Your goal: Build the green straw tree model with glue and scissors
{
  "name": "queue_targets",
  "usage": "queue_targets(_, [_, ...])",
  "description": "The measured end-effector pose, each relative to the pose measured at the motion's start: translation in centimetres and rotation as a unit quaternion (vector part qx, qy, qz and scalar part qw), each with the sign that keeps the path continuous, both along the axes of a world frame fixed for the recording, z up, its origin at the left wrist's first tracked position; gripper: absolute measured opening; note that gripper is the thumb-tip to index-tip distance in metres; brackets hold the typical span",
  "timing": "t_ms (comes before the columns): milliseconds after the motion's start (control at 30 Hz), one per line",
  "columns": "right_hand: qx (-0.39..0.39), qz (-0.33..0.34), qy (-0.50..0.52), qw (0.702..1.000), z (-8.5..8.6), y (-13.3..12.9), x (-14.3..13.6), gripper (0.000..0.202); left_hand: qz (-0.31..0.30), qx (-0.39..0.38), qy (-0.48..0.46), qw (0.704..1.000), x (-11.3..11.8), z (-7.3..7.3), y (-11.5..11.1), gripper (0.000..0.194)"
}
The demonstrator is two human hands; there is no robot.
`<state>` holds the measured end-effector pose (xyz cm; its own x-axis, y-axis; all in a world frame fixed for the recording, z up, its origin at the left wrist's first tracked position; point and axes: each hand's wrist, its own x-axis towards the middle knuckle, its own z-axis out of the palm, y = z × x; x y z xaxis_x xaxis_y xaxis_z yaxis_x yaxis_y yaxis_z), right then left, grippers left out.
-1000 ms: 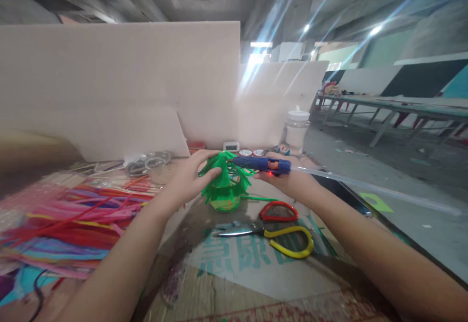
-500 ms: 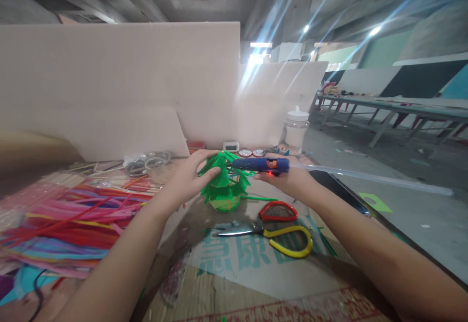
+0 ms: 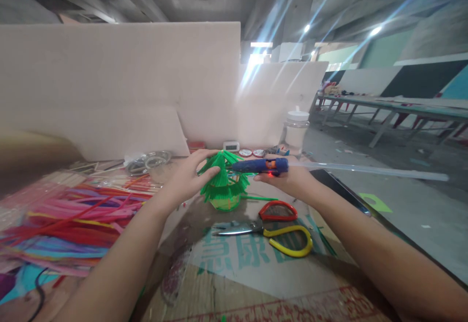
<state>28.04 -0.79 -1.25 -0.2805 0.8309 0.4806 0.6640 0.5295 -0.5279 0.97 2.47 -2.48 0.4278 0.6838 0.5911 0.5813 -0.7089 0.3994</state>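
Note:
A small green tree-like craft (image 3: 224, 185), with fringed tiers over a round green base, stands on the work surface. My left hand (image 3: 192, 173) grips its upper left side, thumb in front and fingers behind. In my right hand (image 3: 292, 178) is a blue glue gun (image 3: 261, 166), its nozzle pointing left against or very close to the craft's right side. A red light glows on the gun, and a long clear glue stick (image 3: 373, 170) sticks out of its back. Scissors (image 3: 261, 227) with one red and one yellow handle lie in front of the craft.
Colourful pipe cleaners (image 3: 76, 214) are heaped at the left. Behind stand a white digital timer (image 3: 231, 146), a lidded clear jar (image 3: 294, 131) and white boards (image 3: 120, 83). A dark flat device (image 3: 340, 190) lies at the right edge.
The glue gun has shifted very slightly, its nozzle still at the craft's right side. My left hand keeps its hold, and the scissors have not moved.

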Motion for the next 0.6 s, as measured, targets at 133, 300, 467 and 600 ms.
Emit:
queue_targets(133, [-0.002,0.017,-0.012,1.0,0.37,-0.3,-0.08,0.032,-0.005,0.001,-0.002,1.0,-0.09,-0.12,0.1,0.04])
queue_targets(300, [-0.004,0.033,-0.017,0.999,0.56,-0.51,-0.01,0.037,-0.015,0.0,0.001,1.0,-0.19,-0.23,0.22,0.041])
queue_targets(467, [-0.016,0.034,-0.037,0.999,0.58,-0.49,0.11,0.032,-0.01,-0.009,-0.002,1.0,-0.08,-0.11,0.16,0.043])
queue_targets(600, [-0.028,0.027,-0.025,0.999,0.52,-0.53,0.26,0.033,-0.01,-0.017,-0.001,1.0,-0.11,-0.04,0.1,0.043])
